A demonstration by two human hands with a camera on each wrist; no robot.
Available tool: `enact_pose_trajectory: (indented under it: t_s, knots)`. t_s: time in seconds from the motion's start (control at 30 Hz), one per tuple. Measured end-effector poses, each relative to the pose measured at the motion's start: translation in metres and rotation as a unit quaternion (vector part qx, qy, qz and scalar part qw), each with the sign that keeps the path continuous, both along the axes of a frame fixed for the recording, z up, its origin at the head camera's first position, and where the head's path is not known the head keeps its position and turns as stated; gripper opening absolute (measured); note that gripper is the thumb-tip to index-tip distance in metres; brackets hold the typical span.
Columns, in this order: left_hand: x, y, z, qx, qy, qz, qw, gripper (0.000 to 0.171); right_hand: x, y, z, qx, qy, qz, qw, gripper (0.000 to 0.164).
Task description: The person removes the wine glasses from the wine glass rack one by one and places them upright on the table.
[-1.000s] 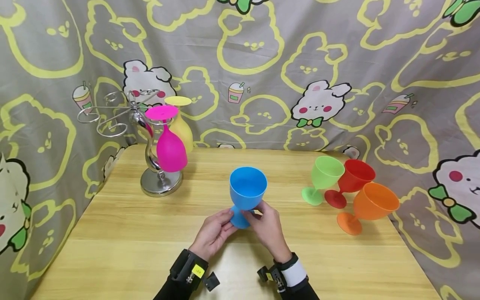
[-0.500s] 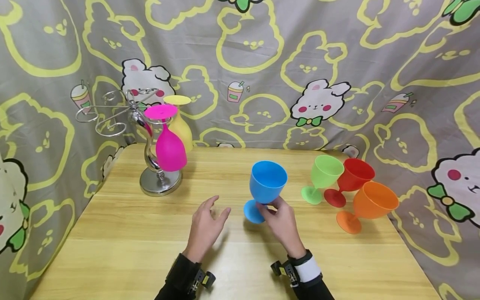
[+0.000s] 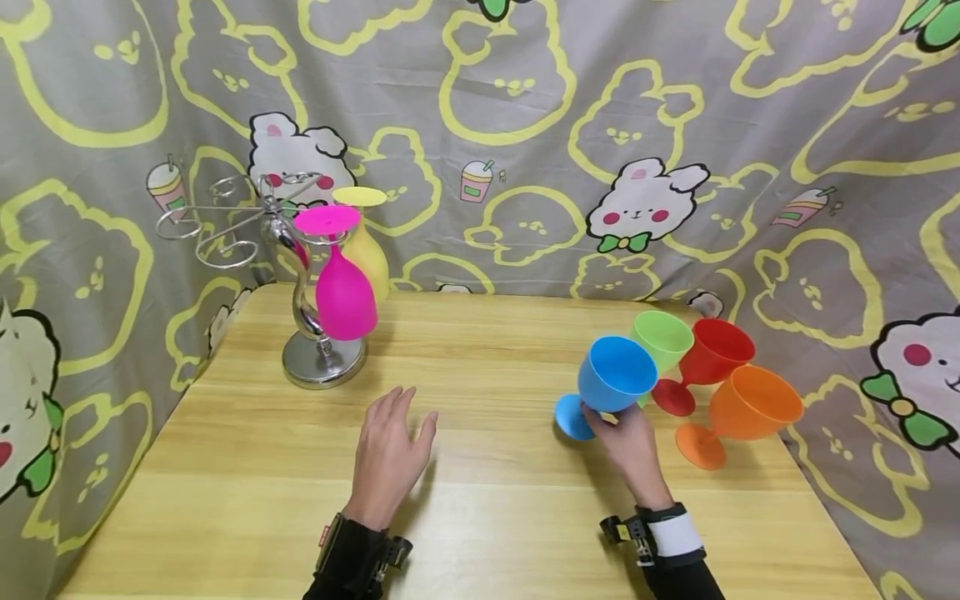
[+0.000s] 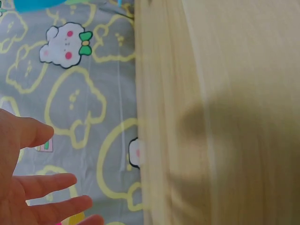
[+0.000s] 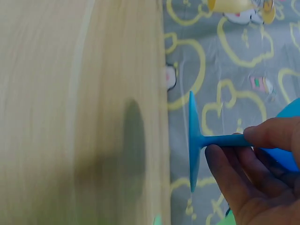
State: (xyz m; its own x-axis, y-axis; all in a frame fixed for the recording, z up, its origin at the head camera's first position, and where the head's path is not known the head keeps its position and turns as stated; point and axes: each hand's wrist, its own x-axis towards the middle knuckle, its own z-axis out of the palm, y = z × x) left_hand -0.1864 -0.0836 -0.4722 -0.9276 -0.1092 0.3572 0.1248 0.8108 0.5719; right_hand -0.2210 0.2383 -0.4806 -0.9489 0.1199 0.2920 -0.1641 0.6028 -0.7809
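A blue goblet (image 3: 617, 375) is held by its stem in my right hand (image 3: 633, 442), bowl up and slightly tilted. The right wrist view shows thumb and fingers pinching the blue stem (image 5: 225, 140), with its flat base above the table. In the head view the goblet partly covers a light green goblet (image 3: 667, 337). My left hand (image 3: 393, 454) hovers over the table with spread fingers, holding nothing. Farther back on the left, a pink goblet (image 3: 345, 296) and a yellow goblet (image 3: 367, 250) hang upside down from a silver rack (image 3: 300, 292).
A red goblet (image 3: 718, 350) and an orange goblet (image 3: 753, 404) stand upright at the right of the wooden table (image 3: 480, 500). The rack's bare wire loops (image 3: 225, 250) reach out to the left. A grey patterned curtain (image 3: 525, 108) closes off the back and sides.
My left hand has let go of the blue goblet and drawn back to the left. My right hand has carried the goblet rightward, toward the other goblets.
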Motion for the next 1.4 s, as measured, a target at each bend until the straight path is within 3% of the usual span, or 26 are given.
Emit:
enact_pose_trajectory:
  t_s: [0.33,0.73,1.23,1.4]
  knots:
    - [0.002,0.001,-0.002,0.021,-0.033,-0.005,0.9992,0.053,-0.002,0.044,-0.016,0.051,-0.072,-0.063,0.994,0.05]
    - [0.006,0.003,-0.004,0.04,-0.039,-0.008,0.9984,0.051,-0.006,0.08,-0.023,0.082,-0.08,-0.118,0.986,0.051]
    - [0.005,0.006,-0.001,0.036,-0.033,-0.011,0.9987,0.051,-0.003,0.096,-0.02,0.061,-0.096,-0.119,0.986,0.059]
    - [0.003,0.003,0.002,0.032,-0.015,-0.011,0.9993,0.049,0.001,0.095,-0.02,0.083,-0.101,-0.104,0.986,0.044]
